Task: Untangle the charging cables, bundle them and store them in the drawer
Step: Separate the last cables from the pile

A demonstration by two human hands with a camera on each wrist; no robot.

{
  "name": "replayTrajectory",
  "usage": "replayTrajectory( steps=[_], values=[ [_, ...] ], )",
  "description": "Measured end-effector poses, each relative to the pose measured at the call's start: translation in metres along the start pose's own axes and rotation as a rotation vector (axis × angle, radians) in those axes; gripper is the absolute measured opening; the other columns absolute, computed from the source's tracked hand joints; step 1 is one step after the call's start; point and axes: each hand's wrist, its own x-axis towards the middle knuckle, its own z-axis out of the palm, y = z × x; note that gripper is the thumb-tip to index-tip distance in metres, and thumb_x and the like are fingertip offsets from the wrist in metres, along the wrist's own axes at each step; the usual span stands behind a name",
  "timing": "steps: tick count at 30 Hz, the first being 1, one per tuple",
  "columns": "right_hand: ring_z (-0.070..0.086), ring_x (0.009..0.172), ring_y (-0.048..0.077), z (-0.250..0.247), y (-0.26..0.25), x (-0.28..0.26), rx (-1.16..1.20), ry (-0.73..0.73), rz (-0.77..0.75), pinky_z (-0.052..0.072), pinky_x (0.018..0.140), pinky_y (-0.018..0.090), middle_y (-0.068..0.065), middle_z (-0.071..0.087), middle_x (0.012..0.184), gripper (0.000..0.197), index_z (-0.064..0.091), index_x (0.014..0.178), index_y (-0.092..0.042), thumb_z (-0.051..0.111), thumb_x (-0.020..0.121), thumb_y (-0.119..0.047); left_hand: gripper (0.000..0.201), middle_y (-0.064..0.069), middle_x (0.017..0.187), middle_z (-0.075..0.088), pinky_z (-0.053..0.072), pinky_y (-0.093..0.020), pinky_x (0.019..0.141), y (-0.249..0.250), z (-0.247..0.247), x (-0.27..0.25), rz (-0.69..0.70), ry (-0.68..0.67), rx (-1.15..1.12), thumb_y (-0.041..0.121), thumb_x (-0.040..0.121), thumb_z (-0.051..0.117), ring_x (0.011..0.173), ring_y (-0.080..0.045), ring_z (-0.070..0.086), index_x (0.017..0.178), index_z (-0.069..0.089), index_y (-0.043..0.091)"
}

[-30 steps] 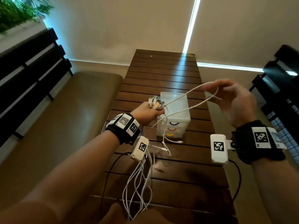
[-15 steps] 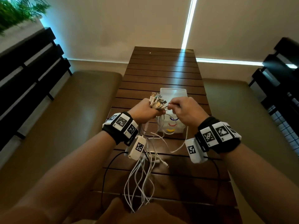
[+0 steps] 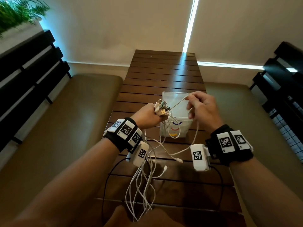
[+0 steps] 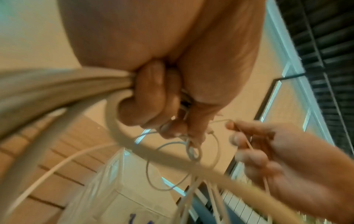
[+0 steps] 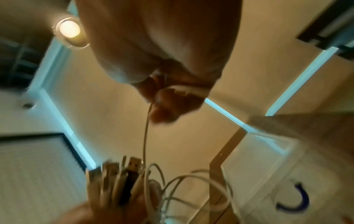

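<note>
— From above, what have the hands got?

— The left hand (image 3: 148,115) is fisted around a bunch of USB plugs (image 3: 161,107), the white charging cables (image 3: 141,181) hanging from it down past the table's near edge. The right hand (image 3: 202,110) pinches one single cable (image 3: 177,103) between thumb and forefinger, drawn taut away from the plugs, its other fingers loosely spread.

— And the drawer?

— A small clear plastic drawer box (image 3: 176,95) stands mid-table, just behind both hands. Its front looks closed, though I cannot be sure.

— Room to move?

— The slatted wooden table (image 3: 164,74) is narrow, bare beyond the box, with padded benches (image 3: 65,115) along each side and a blind-covered window at the far end.

— The left wrist view?

— Blurred. Curled fingers (image 4: 151,97) clamp the cable bundle (image 4: 57,84); the right hand's fingertips (image 4: 230,125) hold the thin strand beside them.

— The right wrist view?

— Thumb and fingertip (image 5: 164,97) nip the strand (image 5: 145,136), which runs straight down to the plug cluster (image 5: 118,174). The box (image 5: 277,174) sits at the right, a ceiling lamp (image 5: 69,29) above.
</note>
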Motion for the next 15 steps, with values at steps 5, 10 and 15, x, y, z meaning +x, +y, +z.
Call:
replayTrajectory(
  steps=[5,10,15],
  values=[
    [0.06,0.053,0.025,0.005,-0.001,-0.021,0.231,-0.571,0.579,0.05,0.041,0.026,0.013,0.061,0.078,0.026,0.052,0.124,-0.021,0.043,0.101,-0.03,0.008,-0.001,0.091,0.071,0.051,-0.024,0.083,-0.006,0.005,-0.007,0.12,0.1,-0.183,0.014,0.086,0.07,0.085,-0.007,0.064,0.093,0.071,0.011],
    [0.056,0.053,0.014,0.022,0.017,-0.018,-0.048,-0.45,0.408,0.047,0.05,0.026,0.009,0.056,0.063,0.031,0.071,0.097,-0.009,0.055,0.097,-0.035,0.01,0.008,0.083,0.071,0.051,-0.022,0.079,-0.01,0.009,-0.012,0.174,0.118,-0.25,0.008,0.085,0.07,0.08,-0.003,0.066,0.086,0.071,0.017],
    [0.052,0.046,0.011,0.011,0.031,-0.01,-0.228,-0.134,0.236,0.043,0.047,0.02,0.012,0.058,0.062,0.035,0.071,0.087,0.006,0.058,0.095,-0.026,0.009,0.002,0.085,0.068,0.046,-0.011,0.063,-0.013,-0.003,-0.019,0.019,0.316,-0.473,0.008,0.09,0.063,0.068,0.003,0.063,0.098,0.067,0.006]
  ],
)
